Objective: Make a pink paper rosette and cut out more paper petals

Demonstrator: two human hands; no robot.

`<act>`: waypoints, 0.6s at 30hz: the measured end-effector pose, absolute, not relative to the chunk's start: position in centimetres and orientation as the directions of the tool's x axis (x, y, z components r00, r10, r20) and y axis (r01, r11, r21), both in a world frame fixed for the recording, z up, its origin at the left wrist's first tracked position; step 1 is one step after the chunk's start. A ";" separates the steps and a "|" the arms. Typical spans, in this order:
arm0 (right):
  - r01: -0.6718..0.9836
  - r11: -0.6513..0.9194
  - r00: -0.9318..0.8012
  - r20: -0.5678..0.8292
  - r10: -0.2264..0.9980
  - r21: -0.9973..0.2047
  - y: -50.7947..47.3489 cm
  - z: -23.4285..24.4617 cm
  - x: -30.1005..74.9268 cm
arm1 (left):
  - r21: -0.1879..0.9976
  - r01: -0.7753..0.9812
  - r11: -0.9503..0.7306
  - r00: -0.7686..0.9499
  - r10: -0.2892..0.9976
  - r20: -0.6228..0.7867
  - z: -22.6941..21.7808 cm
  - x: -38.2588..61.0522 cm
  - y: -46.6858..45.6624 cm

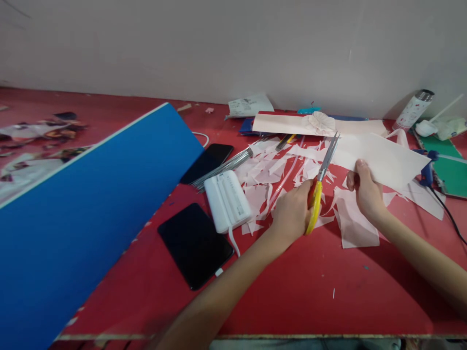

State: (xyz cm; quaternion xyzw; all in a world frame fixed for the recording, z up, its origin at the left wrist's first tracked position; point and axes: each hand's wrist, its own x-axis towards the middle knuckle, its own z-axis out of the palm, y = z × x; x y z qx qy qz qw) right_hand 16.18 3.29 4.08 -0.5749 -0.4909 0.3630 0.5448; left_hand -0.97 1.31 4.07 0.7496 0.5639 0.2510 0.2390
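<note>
My left hand (288, 214) grips a pair of yellow-handled scissors (314, 206), with the steel blades (328, 158) pointing up and away from me. The blades sit at the edge of a pale pink paper sheet (375, 158), which my right hand (367, 187) holds by its near edge. Its fingers are partly hidden behind the sheet. Pink paper scraps (270, 172) lie scattered on the red tabletop (328, 296) under and around both hands. A longer pink strip (314, 124) with a pleated paper rosette (321, 122) lies beyond the scissors.
To the left stand a large blue board (87, 204) and a white power bank (226, 201), beside several metal rods (222, 167) and two black phones (195, 245). A blue glue gun (426, 167) with a black cord rests on a green mat (448, 170) at right. A white wall backs the table.
</note>
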 end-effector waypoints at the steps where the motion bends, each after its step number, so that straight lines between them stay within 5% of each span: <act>1: 0.172 0.077 0.254 0.120 0.960 -0.982 3.3 4.1 16.2 | 0.643 0.724 -0.251 0.240 0.965 0.106 4.0 -1.0 1.3; 18: 0.176 0.093 0.292 0.142 0.946 -0.980 3.9 4.2 16.8 | 0.672 0.700 -0.242 0.175 0.970 0.167 4.0 -1.5 2.1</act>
